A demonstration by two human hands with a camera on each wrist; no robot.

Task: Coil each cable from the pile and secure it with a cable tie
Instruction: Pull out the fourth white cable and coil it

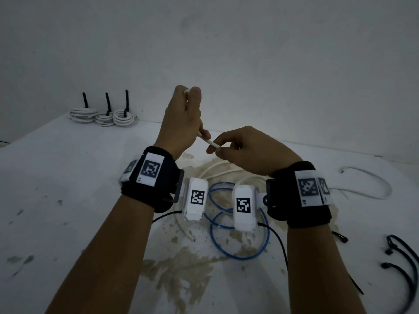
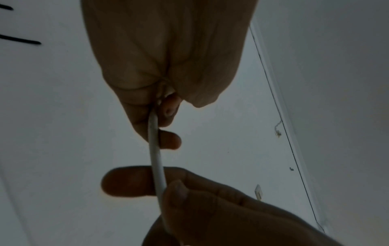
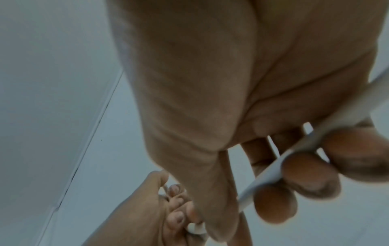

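Both hands are raised above the white table (image 1: 68, 177). The left hand (image 1: 181, 118) is upright, fingers curled round a white cable (image 1: 209, 141); the cable's end shows at the top of the fist, between thumb and forefinger, and the cable leaves the fist at the bottom. From there its visible length runs straight, slanting down and to the right into the right hand (image 1: 251, 150), which pinches it between thumb and fingertips. In the right wrist view the cable (image 3: 271, 171) lies diagonally across the curled fingertips (image 3: 309, 173) and passes on out of the palm side. In the left wrist view the cable (image 2: 155, 159) spans the short gap between the two grips, taut and nearly straight.

Below the hands, loose white cable and a blue cable (image 1: 226, 225) lie tangled on the table. Three coiled white cables (image 1: 104, 116), each with a black tie standing up, sit at the far left corner. Loose black cable ties (image 1: 401, 257) lie at the right edge; another white cable (image 1: 371, 182) lies beyond the right wrist.
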